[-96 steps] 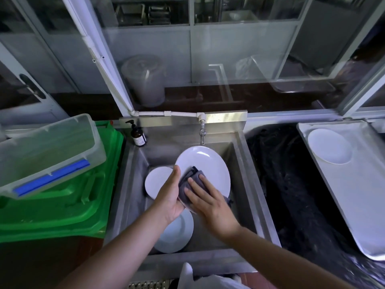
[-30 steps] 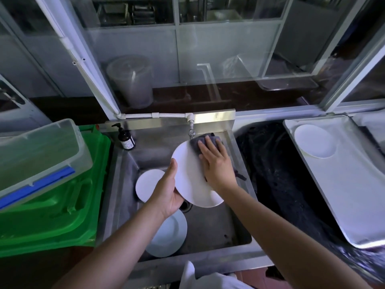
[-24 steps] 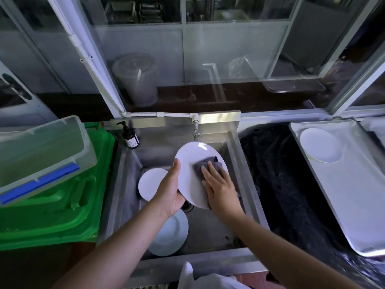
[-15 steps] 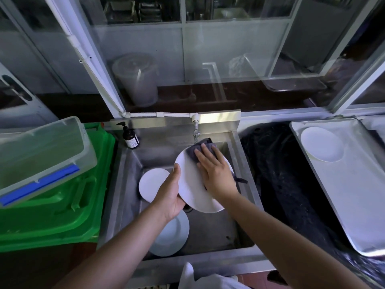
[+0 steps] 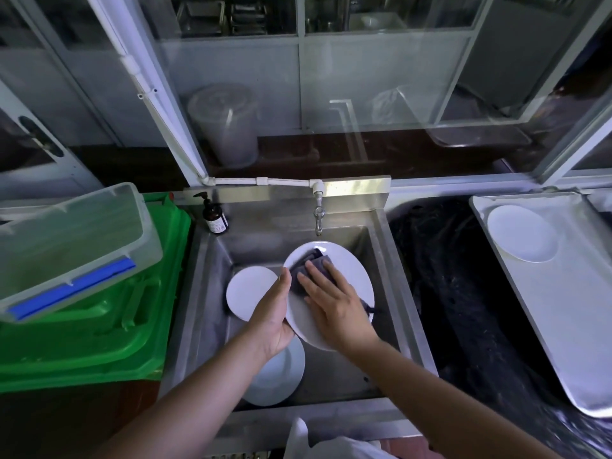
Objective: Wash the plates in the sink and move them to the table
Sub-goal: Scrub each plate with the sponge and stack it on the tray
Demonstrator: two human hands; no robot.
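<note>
Steel sink (image 5: 212, 293): left hand (image 5: 273, 314) gripping plate (image 5: 347, 273), flat right hand (image 5: 331, 301) on cloth (image 5: 304, 263); bottle (image 5: 215, 218) label unreadable.

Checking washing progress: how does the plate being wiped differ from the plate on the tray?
The plate being wiped is tilted over the sink, gripped by the left hand, with the right hand pressing a grey cloth on it. The plate on the tray lies flat, untouched, on the tray. Both are plain white and round.

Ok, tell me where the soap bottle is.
The soap bottle stands on the sink's back-left corner ledge in the head view, right of the green lid and left of the tap.
</note>
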